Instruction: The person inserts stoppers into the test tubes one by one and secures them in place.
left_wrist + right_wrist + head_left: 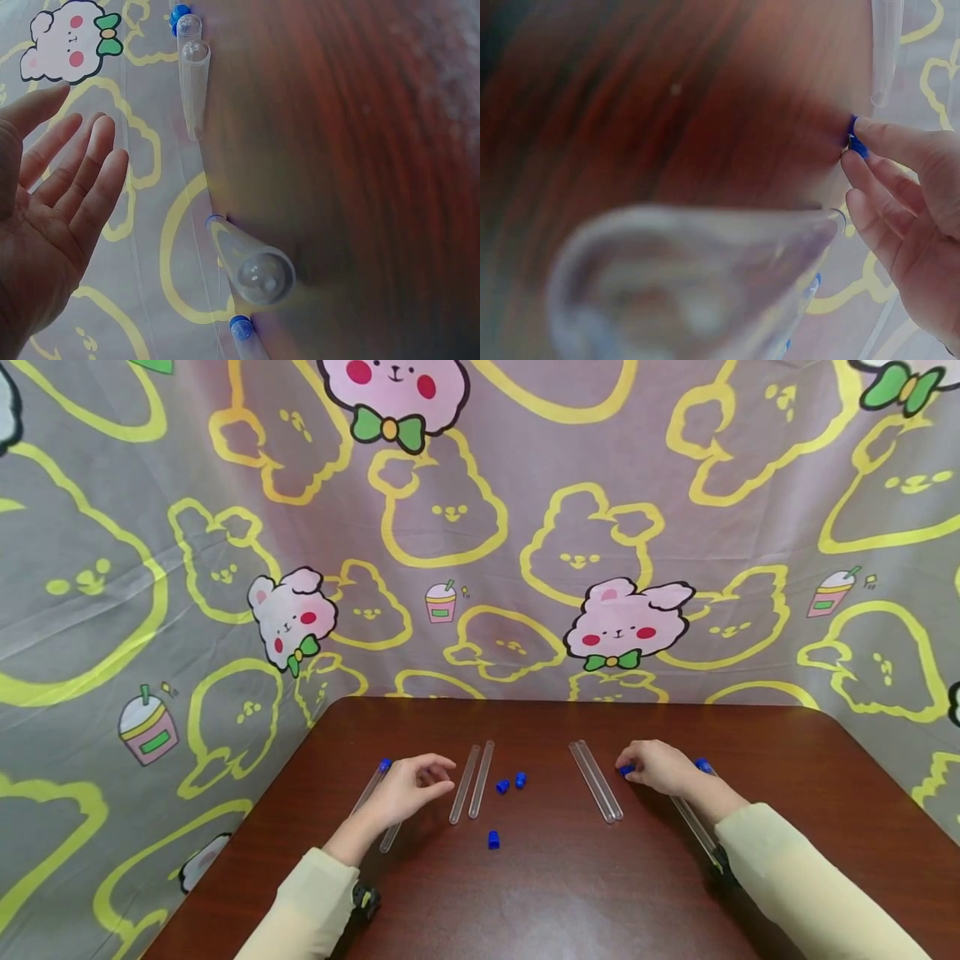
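Note:
In the head view my right hand (660,767) pinches a small blue cap (627,771) between thumb and fingertips, close over the table. The right wrist view shows the same blue cap (859,147) at the fingertips of my right hand (922,217). My left hand (408,787), fingers loosely bent with nothing in them, hovers left of two clear uncapped test tubes (465,785). Beneath it lies a blue-capped test tube (367,789); another tube (390,837) is partly hidden by the hand. The left wrist view shows the left hand's (64,202) palm bare.
Several loose blue caps (521,780) lie mid-table. Two uncapped tubes (597,783) lie side by side left of my right hand. Capped tubes (696,828) lie under my right forearm. A patterned curtain (510,527) surrounds the brown table (570,893) at back and sides.

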The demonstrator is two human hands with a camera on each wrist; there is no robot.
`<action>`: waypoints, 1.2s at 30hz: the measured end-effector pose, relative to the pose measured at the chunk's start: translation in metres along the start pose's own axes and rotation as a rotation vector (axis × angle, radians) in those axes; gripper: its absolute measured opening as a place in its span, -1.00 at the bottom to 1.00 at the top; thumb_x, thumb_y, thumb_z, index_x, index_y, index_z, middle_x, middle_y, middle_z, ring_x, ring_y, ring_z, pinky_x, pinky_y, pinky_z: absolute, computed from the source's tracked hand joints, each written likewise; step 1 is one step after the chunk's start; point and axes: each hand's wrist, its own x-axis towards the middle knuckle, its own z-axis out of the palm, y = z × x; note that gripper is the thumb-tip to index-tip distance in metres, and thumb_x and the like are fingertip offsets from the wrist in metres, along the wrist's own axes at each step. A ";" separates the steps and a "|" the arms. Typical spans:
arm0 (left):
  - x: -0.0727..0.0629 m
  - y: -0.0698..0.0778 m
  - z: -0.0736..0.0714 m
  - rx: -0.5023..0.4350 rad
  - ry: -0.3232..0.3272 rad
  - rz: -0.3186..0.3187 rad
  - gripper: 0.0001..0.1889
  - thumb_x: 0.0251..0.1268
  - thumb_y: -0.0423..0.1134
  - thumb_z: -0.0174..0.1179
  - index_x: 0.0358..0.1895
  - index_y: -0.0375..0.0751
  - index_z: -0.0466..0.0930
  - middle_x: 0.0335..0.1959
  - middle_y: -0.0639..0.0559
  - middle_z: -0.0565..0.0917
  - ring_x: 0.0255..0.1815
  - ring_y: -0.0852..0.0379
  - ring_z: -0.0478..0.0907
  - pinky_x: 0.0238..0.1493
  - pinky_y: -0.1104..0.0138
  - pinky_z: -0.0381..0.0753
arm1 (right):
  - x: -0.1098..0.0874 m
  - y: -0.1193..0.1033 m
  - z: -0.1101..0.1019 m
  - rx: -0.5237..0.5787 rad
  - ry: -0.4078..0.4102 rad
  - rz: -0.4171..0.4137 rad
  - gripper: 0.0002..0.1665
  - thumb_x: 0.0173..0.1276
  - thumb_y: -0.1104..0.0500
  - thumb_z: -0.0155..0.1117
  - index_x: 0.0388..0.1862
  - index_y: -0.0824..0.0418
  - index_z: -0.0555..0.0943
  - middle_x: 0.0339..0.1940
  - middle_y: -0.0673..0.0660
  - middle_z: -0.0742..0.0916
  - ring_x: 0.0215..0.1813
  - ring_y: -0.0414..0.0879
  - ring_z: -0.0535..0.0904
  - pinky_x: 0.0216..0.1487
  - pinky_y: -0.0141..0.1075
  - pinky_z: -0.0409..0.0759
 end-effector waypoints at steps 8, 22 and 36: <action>0.002 -0.003 0.000 0.009 0.002 0.016 -0.74 0.25 -0.25 0.33 -0.01 -0.19 0.64 -0.35 0.15 0.64 -0.39 0.18 0.54 -0.40 0.33 0.54 | -0.002 -0.003 -0.003 0.023 -0.002 0.069 -0.83 0.16 0.31 0.45 -0.24 0.23 0.68 -0.32 0.06 0.69 -0.30 -0.08 0.57 -0.24 -0.08 0.58; 0.007 -0.007 0.000 0.028 -0.025 0.001 -0.70 0.24 -0.27 0.34 0.02 -0.26 0.62 -0.34 0.16 0.63 -0.38 0.15 0.54 -0.40 0.32 0.56 | -0.016 -0.007 -0.017 0.066 0.054 0.073 -0.77 0.17 0.29 0.44 -0.16 0.26 0.70 -0.36 -0.04 0.66 -0.31 -0.13 0.57 -0.26 -0.19 0.57; 0.025 -0.012 0.000 0.125 -0.089 0.053 -0.68 0.22 -0.23 0.37 0.01 -0.24 0.63 -0.33 0.16 0.64 -0.35 0.20 0.53 -0.38 0.33 0.52 | -0.036 -0.018 -0.027 0.174 0.082 0.024 -0.79 0.17 0.33 0.44 -0.19 0.27 0.68 -0.38 -0.11 0.61 -0.33 -0.18 0.47 -0.36 -0.33 0.50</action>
